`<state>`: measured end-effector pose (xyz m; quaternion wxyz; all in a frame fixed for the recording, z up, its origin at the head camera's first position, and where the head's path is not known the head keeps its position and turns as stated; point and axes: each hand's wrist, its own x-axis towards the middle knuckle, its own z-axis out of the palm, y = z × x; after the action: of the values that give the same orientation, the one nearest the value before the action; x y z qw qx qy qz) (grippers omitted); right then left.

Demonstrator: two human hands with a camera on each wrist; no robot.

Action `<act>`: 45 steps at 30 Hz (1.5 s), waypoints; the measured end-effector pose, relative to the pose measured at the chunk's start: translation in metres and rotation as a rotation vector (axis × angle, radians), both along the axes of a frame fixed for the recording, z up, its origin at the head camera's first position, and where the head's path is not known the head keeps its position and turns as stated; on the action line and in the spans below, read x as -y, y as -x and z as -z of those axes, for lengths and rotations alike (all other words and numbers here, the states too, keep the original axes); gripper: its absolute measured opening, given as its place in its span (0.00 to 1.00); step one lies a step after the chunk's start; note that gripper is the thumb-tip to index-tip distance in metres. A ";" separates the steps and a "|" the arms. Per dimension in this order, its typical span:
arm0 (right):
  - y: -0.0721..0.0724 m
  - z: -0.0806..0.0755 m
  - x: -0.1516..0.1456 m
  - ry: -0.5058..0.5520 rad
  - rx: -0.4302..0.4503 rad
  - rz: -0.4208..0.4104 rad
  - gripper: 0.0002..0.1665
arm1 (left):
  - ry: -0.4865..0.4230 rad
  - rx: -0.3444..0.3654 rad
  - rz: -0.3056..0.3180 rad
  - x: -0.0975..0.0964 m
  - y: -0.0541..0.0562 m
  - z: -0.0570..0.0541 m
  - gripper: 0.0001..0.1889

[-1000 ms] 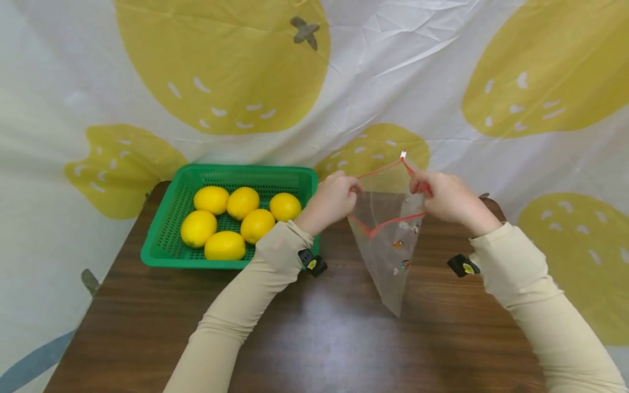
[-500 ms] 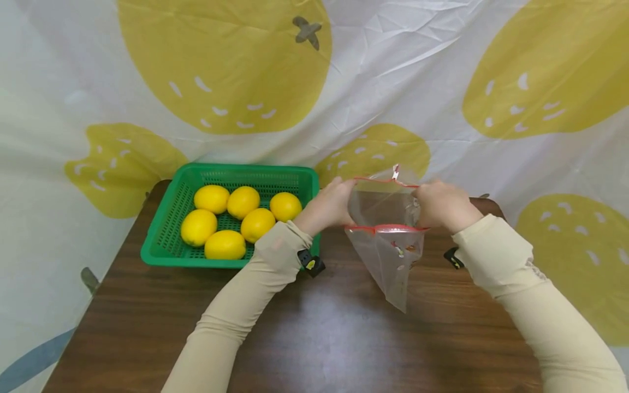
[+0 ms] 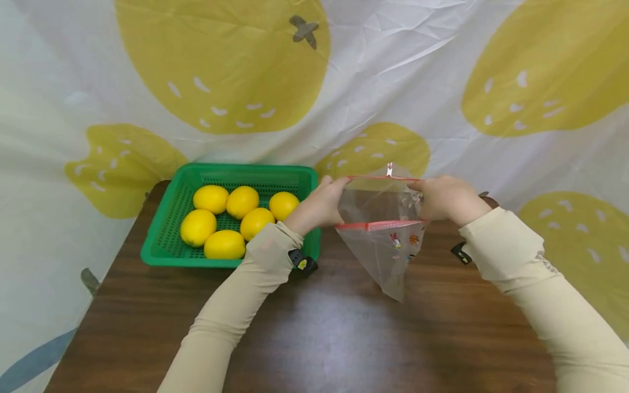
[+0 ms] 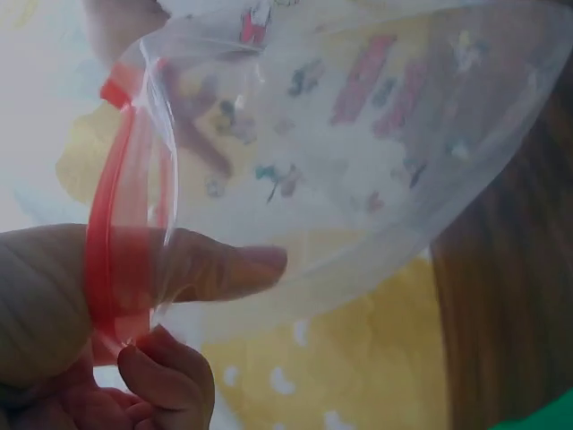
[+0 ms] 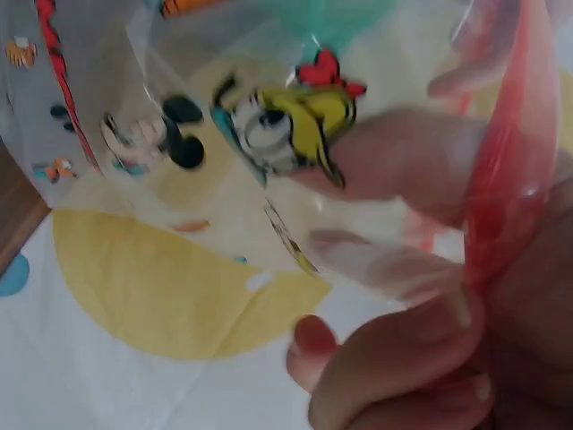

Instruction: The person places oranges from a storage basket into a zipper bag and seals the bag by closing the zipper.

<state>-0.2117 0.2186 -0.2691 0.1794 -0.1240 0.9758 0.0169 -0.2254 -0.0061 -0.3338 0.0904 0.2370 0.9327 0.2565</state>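
A clear zip bag (image 3: pixel 380 259) with a red zip edge (image 4: pixel 112 233) and small cartoon prints is held up by both hands, its mouth spread wide. My left hand (image 3: pixel 318 204) grips the left side of the mouth, the thumb reaching inside and the fingers curled outside, as the left wrist view shows. On the other side my right hand (image 3: pixel 449 199) holds the rim, with some fingers within the bag and others curled against its outside in the right wrist view. A white zip slider (image 3: pixel 390 170) sits at the back of the mouth. Nothing shows inside the bag except fingers.
Left of the bag, a green plastic basket (image 3: pixel 149 245) holds several yellow lemons (image 3: pixel 199 228), partly behind my left wrist. Both stand over a dark wooden table (image 3: pixel 344 338). A white cloth with yellow prints (image 3: pixel 393 65) hangs behind.
Both hands have shifted their hold, and the bag's mouth has widened from a narrow diamond. The slider has dropped slightly and moved left. The lemons and basket stay put.
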 end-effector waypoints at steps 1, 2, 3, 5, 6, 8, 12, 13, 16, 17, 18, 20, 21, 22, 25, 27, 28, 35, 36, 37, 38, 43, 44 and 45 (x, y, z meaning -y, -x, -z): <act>0.000 0.002 0.001 0.008 -0.012 -0.020 0.40 | 0.001 0.000 -0.002 0.001 0.000 0.003 0.48; -0.001 0.004 0.002 0.019 -0.022 -0.043 0.38 | -0.001 0.001 -0.006 0.002 -0.001 0.006 0.48; -0.001 0.006 0.003 0.045 -0.025 -0.062 0.36 | 0.000 -0.001 -0.010 0.003 -0.002 0.008 0.49; -0.001 0.009 0.004 0.114 -0.018 -0.080 0.33 | -0.004 -0.010 -0.016 0.004 -0.002 0.013 0.49; -0.002 0.009 0.004 0.162 -0.005 -0.075 0.31 | -0.014 -0.014 -0.020 0.004 -0.002 0.014 0.50; -0.002 0.008 0.004 0.251 0.007 -0.075 0.29 | -0.036 -0.013 -0.023 0.004 -0.003 0.016 0.50; -0.003 0.004 0.003 0.402 0.026 -0.041 0.26 | -0.072 0.004 -0.028 0.003 -0.002 0.017 0.49; -0.003 0.003 0.003 0.430 0.025 -0.038 0.26 | -0.082 0.006 -0.029 0.003 -0.001 0.018 0.49; -0.006 0.002 0.001 0.502 0.017 -0.026 0.26 | -0.113 0.000 -0.023 0.005 0.002 0.022 0.48; -0.006 0.003 0.001 0.530 0.012 -0.023 0.26 | -0.129 -0.004 -0.019 0.007 0.003 0.024 0.47; -0.006 0.003 0.000 0.558 0.007 -0.021 0.27 | -0.143 -0.011 -0.014 0.008 0.004 0.025 0.46; -0.007 0.004 -0.001 0.601 -0.003 -0.016 0.28 | -0.171 -0.018 -0.004 0.011 0.006 0.027 0.45; -0.007 0.005 -0.001 0.619 -0.009 -0.013 0.28 | -0.181 -0.021 0.000 0.013 0.006 0.028 0.44; -0.007 0.007 -0.001 0.633 -0.017 -0.011 0.28 | -0.190 -0.020 0.004 0.015 0.007 0.029 0.43; -0.007 0.011 -0.001 0.656 -0.038 -0.003 0.25 | -0.201 0.002 0.006 0.018 0.007 0.030 0.42; -0.006 0.015 0.000 0.667 -0.044 0.005 0.23 | -0.207 0.026 0.009 0.020 0.005 0.030 0.42; -0.006 0.016 0.000 0.676 -0.042 0.011 0.23 | -0.211 0.040 0.010 0.021 0.005 0.030 0.41; -0.001 0.027 0.003 0.708 -0.033 0.029 0.23 | -0.296 0.062 0.036 0.026 0.005 0.036 0.33; -0.001 0.029 0.003 0.708 -0.033 0.031 0.23 | -0.322 0.068 0.036 0.028 0.005 0.036 0.31; 0.000 0.030 0.003 0.706 -0.032 0.033 0.23 | -0.347 0.086 0.029 0.030 0.006 0.037 0.29; 0.001 0.031 0.003 0.705 -0.030 0.036 0.23 | -0.375 0.111 0.019 0.032 0.007 0.037 0.28; 0.005 0.037 0.004 0.697 -0.006 0.042 0.24 | -0.389 0.191 -0.051 0.050 0.013 0.035 0.28; 0.005 0.038 0.004 0.693 -0.006 0.041 0.24 | -0.377 0.185 -0.057 0.054 0.014 0.035 0.27; 0.006 0.039 0.005 0.691 -0.004 0.040 0.24 | -0.357 0.175 -0.061 0.058 0.014 0.035 0.27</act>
<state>-0.2174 0.2136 -0.3077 0.1251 -0.1584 0.9265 -0.3176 -0.2398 -0.0642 -0.3683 0.1200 0.1975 0.8677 0.4401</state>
